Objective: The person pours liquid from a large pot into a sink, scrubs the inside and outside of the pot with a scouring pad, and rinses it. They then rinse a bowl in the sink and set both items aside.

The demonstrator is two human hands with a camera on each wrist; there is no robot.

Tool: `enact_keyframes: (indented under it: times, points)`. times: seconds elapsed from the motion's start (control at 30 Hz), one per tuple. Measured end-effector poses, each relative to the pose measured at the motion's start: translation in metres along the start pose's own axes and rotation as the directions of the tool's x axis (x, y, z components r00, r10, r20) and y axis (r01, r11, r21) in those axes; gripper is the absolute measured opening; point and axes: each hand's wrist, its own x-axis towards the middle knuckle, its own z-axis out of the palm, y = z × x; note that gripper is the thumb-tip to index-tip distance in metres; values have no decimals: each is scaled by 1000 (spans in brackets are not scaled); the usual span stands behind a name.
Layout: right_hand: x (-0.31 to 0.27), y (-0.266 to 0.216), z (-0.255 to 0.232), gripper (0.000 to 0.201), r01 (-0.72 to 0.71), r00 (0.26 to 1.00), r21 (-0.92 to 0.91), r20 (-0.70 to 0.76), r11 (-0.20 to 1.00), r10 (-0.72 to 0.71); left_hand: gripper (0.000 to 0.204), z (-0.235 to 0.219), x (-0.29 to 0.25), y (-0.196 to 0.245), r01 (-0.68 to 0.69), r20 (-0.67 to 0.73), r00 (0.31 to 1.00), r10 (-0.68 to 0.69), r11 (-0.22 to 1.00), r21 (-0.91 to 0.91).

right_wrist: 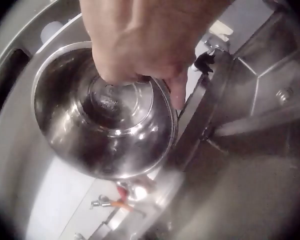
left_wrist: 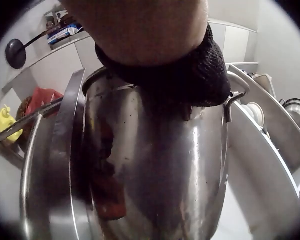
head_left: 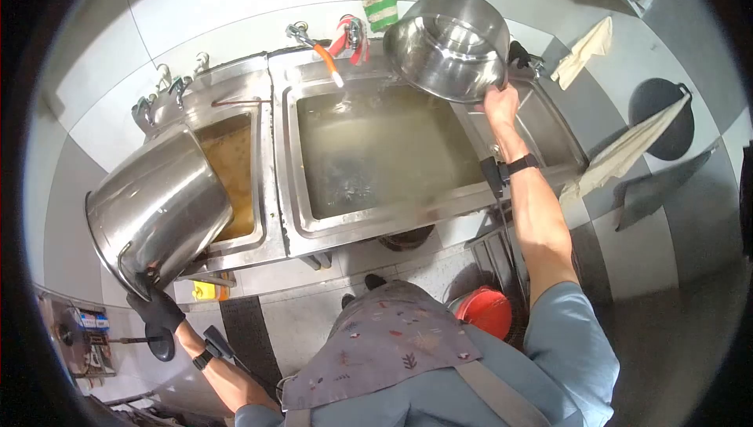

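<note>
A tall steel stockpot (head_left: 161, 207) leans on its side over the left sink basin, its rim towards the lower left. My left hand (head_left: 158, 311), in a black glove, grips it at the rim near a looped handle (left_wrist: 238, 85); the fingers are mostly hidden behind the pot. My bare right hand (head_left: 502, 104) holds a wide, deep steel bowl (right_wrist: 110, 145) by its rim, tilted above the back right of the middle basin. In the right wrist view, the fingers curl over the rim and the bowl's inside looks bare and shiny.
Cloudy water (head_left: 384, 152) fills the middle basin, and brownish liquid (head_left: 235, 168) stands in the left one. An orange-hosed tap (head_left: 321, 52) and a red glove (head_left: 343, 39) are at the back wall. A red bucket (head_left: 485, 313) stands on the floor below the right arm.
</note>
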Motion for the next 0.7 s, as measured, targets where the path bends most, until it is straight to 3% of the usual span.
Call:
enact_keyframes:
  times: [0.03, 0.1, 0.13, 0.27, 0.37, 0.4, 0.43, 0.5, 0.53, 0.57, 0.63, 0.67, 0.7]
  points:
    - [-3, 3, -4, 33, -1, 1000, -5, -10, 1000, 1, 43, 1, -1, -18, 0, 7, 1000, 0, 1000, -8]
    - [-10, 7, -7, 34, -129, 991, 250, 64, 960, 116, 45, -2, 1, -17, -4, -7, 1000, 4, 1000, 4]
    - [-13, 9, -10, 34, -128, 991, 251, 57, 959, 117, 45, -7, 0, -17, 50, 26, 998, -52, 997, 65]
    - [-30, 10, -25, 36, -312, 950, 309, 112, 898, 292, 43, -7, -1, -29, 7, 28, 1000, -6, 1000, -29]
    - [-31, 32, -31, 50, -366, 930, 464, 200, 807, 307, 34, -18, -3, 6, 27, 63, 998, -29, 999, 38]
    - [-31, 41, -30, 50, -371, 929, 467, 191, 803, 318, 37, -15, -4, 0, 10, 43, 999, -10, 1000, -12]
    - [-30, 51, -28, 50, -316, 949, 528, 178, 789, 260, 37, -15, -3, -4, -3, 55, 998, 4, 1000, -18]
    - [-42, 59, -28, 47, -174, 984, 595, 84, 785, 154, 41, -15, -3, 2, 100, 85, 991, -103, 994, 45]
    - [-50, 59, -29, 45, -114, 992, 578, 27, 808, 121, 46, -11, 0, -35, -48, 59, 997, 40, 988, 149]
    - [-58, 64, -29, 44, -61, 995, 552, -33, 831, 95, 51, -8, 3, -41, 7, 40, 999, -13, 987, 162]
    - [-49, 107, -26, 46, -40, 995, 445, -64, 895, 76, 56, -6, 4, -42, -51, 54, 998, 40, 974, 221]
    - [-43, 128, -28, 46, 107, 989, 318, -130, 942, -69, 57, -4, 2, -36, -3, 108, 994, -9, 994, 106]
    - [-50, 138, -32, 47, 262, 951, 184, -217, 947, -221, 56, -7, 6, -37, 128, 178, 974, -138, 990, 67]
